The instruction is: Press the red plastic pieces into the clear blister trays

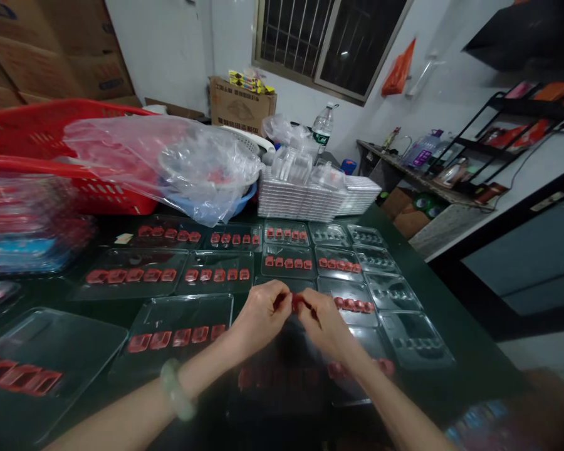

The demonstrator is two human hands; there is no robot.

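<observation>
My left hand (262, 316) and my right hand (323, 322) meet over the middle of a dark green table (455, 351). Both are pinched together on small red pieces (295, 303) held between the fingertips. Under and around the hands lie several clear plastic blister trays (183, 326), most with a row of red pieces (176, 337) set in their pockets. A few trays at the right (395, 291) hold no red pieces. A pale green bangle (176, 388) sits on my left wrist.
A stack of clear trays (310, 197) stands at the back, with a water bottle (323, 128) behind it. A crumpled plastic bag (178, 163) over a blue basin and red baskets (51, 150) fill the back left. Shelves (507, 144) line the right wall.
</observation>
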